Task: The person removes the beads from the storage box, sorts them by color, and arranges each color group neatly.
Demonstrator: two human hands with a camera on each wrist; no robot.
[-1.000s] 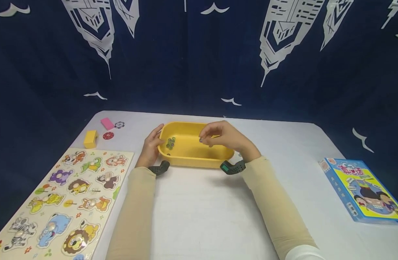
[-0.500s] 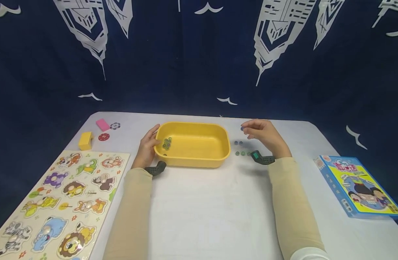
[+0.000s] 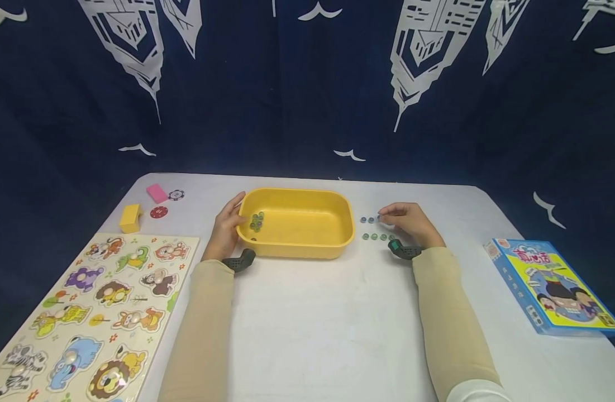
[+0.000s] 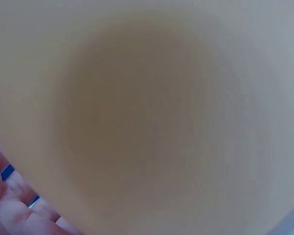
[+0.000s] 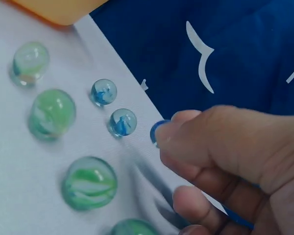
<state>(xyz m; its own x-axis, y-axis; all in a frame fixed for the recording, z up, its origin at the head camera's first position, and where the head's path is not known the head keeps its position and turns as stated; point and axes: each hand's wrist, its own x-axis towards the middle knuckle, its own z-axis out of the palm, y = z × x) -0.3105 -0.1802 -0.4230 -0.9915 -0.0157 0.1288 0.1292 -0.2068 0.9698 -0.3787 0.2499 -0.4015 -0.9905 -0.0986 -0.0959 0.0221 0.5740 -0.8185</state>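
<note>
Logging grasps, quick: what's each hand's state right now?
Left hand: holding the yellow tray by its rim.
Right hand: pinching a blue marble.

Your tray (image 3: pixel 307 220) is plain yellow; your marbles (image 5: pixel 53 113) are clear, some swirled green and white, others blue. Your sleeves (image 3: pixel 438 301) are beige, the wrist straps (image 3: pixel 405 249) black. You have a cream board (image 3: pixel 106 329) with many-coloured animals, a blue-and-yellow box (image 3: pixel 558 285) — and a navy backdrop (image 3: pixel 307 100) patterned in white.
</note>
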